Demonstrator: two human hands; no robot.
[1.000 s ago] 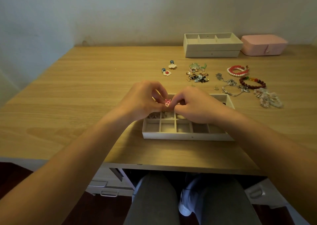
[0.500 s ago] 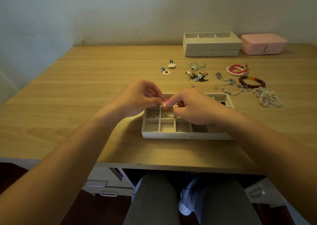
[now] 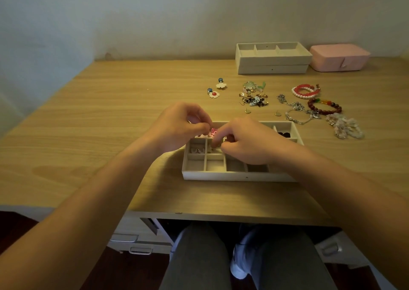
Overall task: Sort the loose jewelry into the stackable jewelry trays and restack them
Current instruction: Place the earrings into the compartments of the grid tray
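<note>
Pinching pink earring (image 3: 213, 132) above tray (image 3: 232, 176) | left hand (image 3: 182, 127) fingers clamped on it | right hand (image 3: 249, 144) fingers clamped too

Wood-grain desk (image 3: 106, 134) runs from centre out to 9 o'clock. Plain pale wall (image 3: 177, 13) spans 10 to 2 o'clock. Pale drawer unit (image 3: 137, 238) under the desk at 7 o'clock. Dark reddish floor (image 3: 13, 227) at 8 o'clock. Light dim and even.

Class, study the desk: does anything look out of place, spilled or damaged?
Nothing looks damaged or spilled. Two gold studs lie apart from the earring heap, behind the tray, and bracelets and flower earrings lie unsorted on the desk, which fits a half-done sort.
</note>
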